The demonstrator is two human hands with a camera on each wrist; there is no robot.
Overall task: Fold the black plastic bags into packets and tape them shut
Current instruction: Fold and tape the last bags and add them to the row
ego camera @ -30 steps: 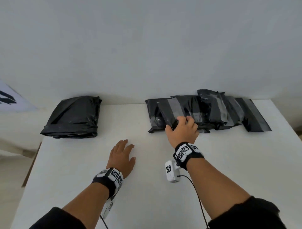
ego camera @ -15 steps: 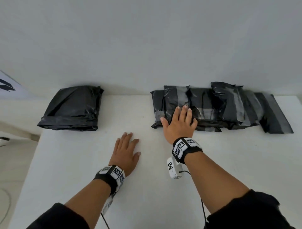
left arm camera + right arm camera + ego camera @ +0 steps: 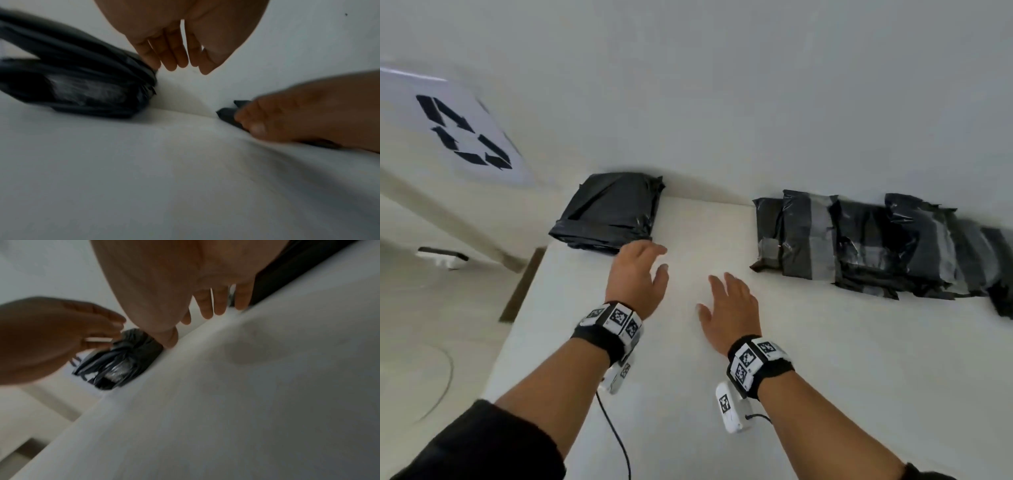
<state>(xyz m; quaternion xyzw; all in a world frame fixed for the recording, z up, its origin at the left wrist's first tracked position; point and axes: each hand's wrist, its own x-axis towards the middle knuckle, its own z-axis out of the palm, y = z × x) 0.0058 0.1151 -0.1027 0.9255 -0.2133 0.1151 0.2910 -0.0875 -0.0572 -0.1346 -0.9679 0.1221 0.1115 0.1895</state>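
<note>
A stack of folded, untaped black plastic bags [image 3: 611, 212] lies at the table's back left, against the wall. Several taped black packets [image 3: 859, 246] lie in an overlapping row at the back right. My left hand [image 3: 637, 274] hovers just in front of the untaped stack, fingers loosely spread and holding nothing. In the left wrist view its fingertips [image 3: 172, 65] hang beside the stack [image 3: 78, 84]. My right hand [image 3: 729, 308] hovers over the middle of the white table [image 3: 825, 359], open, left of the packets. The right wrist view is blurred and shows the stack [image 3: 123, 360] past the hand.
A white wall runs along the table's far edge. A sheet with a black recycling symbol [image 3: 465, 133] leans at the left, beyond the table. The floor and a small white device [image 3: 443, 257] lie past the table's left edge. Wrist-camera cables [image 3: 616, 435] trail over the near table.
My right hand has let go of the leftmost taped packet and drawn back left to the table's middle. My left hand has lifted off the table and moved forward to the untaped stack. The head view swung left.
</note>
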